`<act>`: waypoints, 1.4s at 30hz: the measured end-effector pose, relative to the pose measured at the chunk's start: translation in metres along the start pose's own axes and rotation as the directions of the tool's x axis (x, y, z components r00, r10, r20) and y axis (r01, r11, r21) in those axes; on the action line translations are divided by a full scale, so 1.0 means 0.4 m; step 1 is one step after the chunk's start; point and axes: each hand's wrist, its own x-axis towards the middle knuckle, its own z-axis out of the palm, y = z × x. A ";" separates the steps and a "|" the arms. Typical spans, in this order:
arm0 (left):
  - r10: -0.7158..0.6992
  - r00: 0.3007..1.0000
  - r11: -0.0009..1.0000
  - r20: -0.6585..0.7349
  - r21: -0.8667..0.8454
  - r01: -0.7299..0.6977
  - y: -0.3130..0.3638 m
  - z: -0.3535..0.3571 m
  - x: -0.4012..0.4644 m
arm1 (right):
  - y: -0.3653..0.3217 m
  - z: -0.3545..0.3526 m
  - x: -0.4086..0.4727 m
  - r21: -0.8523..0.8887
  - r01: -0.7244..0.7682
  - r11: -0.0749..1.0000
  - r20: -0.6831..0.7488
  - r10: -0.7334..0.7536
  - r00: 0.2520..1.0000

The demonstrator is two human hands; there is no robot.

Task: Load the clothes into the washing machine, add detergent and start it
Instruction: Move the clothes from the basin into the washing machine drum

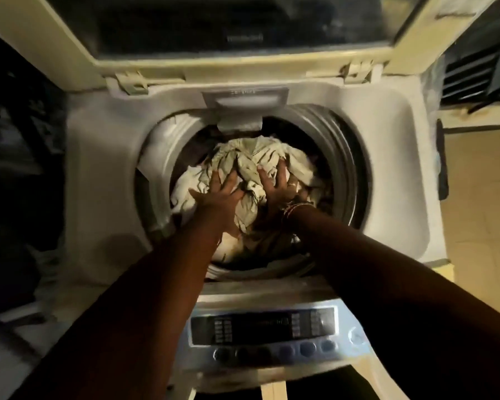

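A white top-loading washing machine (pixel 98 174) stands with its lid (pixel 237 27) raised upright at the back. Crumpled pale clothes (pixel 251 163) fill its round drum (pixel 338 157), heaped near the rim.

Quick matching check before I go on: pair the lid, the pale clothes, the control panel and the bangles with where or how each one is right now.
1 lid
2 pale clothes
3 control panel
4 bangles

a on the right wrist
b raised open at the back
c inside the drum, under both hands
d at the near edge of the washer

Pairs: 1-b, 2-c, 3-d, 4-a
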 end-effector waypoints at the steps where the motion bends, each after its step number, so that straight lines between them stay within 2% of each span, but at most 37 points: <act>1: -0.031 0.999 0.999 0.045 0.018 0.030 0.015 0.009 0.043 | 0.020 0.024 0.042 0.033 -0.006 0.999 0.013 0.005 1.000; 4: -0.099 0.992 0.995 0.074 0.012 0.099 0.041 0.028 0.168 | 0.050 0.046 0.145 -0.038 -0.021 0.999 0.069 0.024 0.997; 6: -0.094 0.995 0.995 -0.013 -0.028 0.094 0.032 0.036 0.227 | 0.046 0.035 0.191 -0.149 -0.039 0.988 0.104 0.055 0.993; 9: -0.076 0.991 0.997 -0.108 -0.004 0.076 -0.013 0.054 0.300 | 0.030 0.034 0.259 -0.124 -0.063 0.990 0.110 0.077 0.991; 15: -0.098 0.986 0.995 -0.138 -0.044 0.092 -0.068 0.102 0.392 | 0.025 0.100 0.329 -0.172 -0.025 0.985 -0.087 0.010 0.996; 21: -0.142 0.966 0.990 -0.217 -0.047 0.135 -0.066 0.151 0.438 | 0.043 0.191 0.384 -0.215 -0.064 0.975 -0.289 -0.001 0.957; 24: -0.153 0.965 0.988 -0.214 -0.034 0.149 -0.055 0.160 0.436 | 0.052 0.174 0.387 -0.156 -0.025 0.987 -0.165 -0.002 0.986; 28: -0.135 0.990 0.990 -0.048 -0.051 0.132 -0.021 0.106 0.371 | 0.048 0.111 0.311 -0.114 -0.033 0.993 0.026 0.037 0.999; 31: -0.085 0.994 0.989 0.066 -0.117 0.092 -0.013 0.038 0.284 | 0.049 0.042 0.257 -0.197 -0.025 0.980 0.141 0.054 0.988; 34: -0.005 0.999 0.965 0.045 -0.261 0.017 -0.015 -0.026 0.186 | 0.023 -0.063 0.173 -0.209 -0.026 0.978 0.255 0.080 0.964; 35: 0.006 1.000 0.939 -0.002 -0.343 -0.006 -0.019 -0.041 0.159 | 0.009 -0.087 0.143 -0.164 -0.052 0.985 0.225 0.088 0.970; 37: -0.036 0.982 0.855 -0.188 -0.514 -0.067 -0.026 -0.081 0.084 | -0.028 -0.132 0.053 0.032 -0.139 0.990 0.047 0.138 0.989; 38: -0.073 0.957 0.808 -0.281 -0.579 -0.108 -0.026 -0.099 0.044 | -0.045 -0.147 0.002 0.149 -0.122 0.981 -0.091 0.137 0.986; 39: -0.104 0.930 0.744 -0.352 -0.648 -0.162 -0.024 -0.119 0.008 | -0.060 -0.158 -0.041 0.279 -0.030 0.960 -0.258 0.105 0.960; 40: -0.139 0.915 0.631 -0.378 -0.746 -0.212 -0.021 -0.133 -0.017 | -0.080 -0.171 -0.081 0.423 0.092 0.902 -0.393 0.091 0.915; 41: -0.168 0.913 0.470 -0.372 -0.844 -0.258 -0.016 -0.156 -0.047 | -0.106 -0.196 -0.118 0.581 0.216 0.784 -0.460 0.098 0.883; 42: -0.195 0.921 0.296 -0.338 -0.915 -0.273 -0.009 -0.185 -0.078 | -0.137 -0.226 -0.144 0.756 0.295 0.584 -0.440 0.120 0.890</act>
